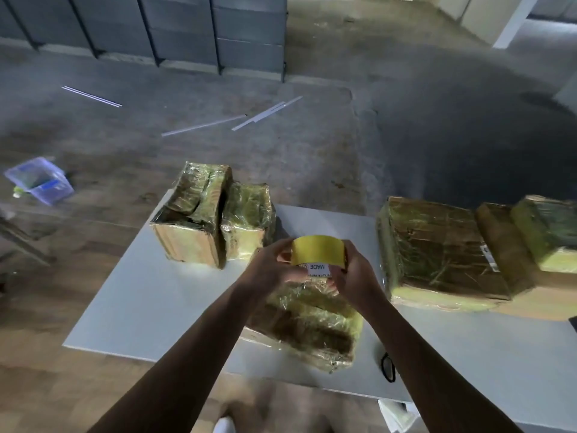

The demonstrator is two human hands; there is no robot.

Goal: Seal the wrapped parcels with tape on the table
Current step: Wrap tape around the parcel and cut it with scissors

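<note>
A yellow tape roll [317, 250] with a white label is held up between both hands above the table [150, 295]. My left hand [270, 270] grips its left side and my right hand [356, 273] grips its right side. Just below them lies a parcel [309, 326] wrapped in clear film, near the table's front. Two wrapped parcels stand at the far left edge, the taller [190, 220] beside the smaller [246, 220]. A large wrapped parcel [437, 248] sits at the right.
Black-handled scissors [388, 367] lie on the table by my right forearm. More wrapped boxes [549, 232] sit at the far right. A clear plastic bin [39, 179] and several white strips [265, 115] lie on the floor beyond.
</note>
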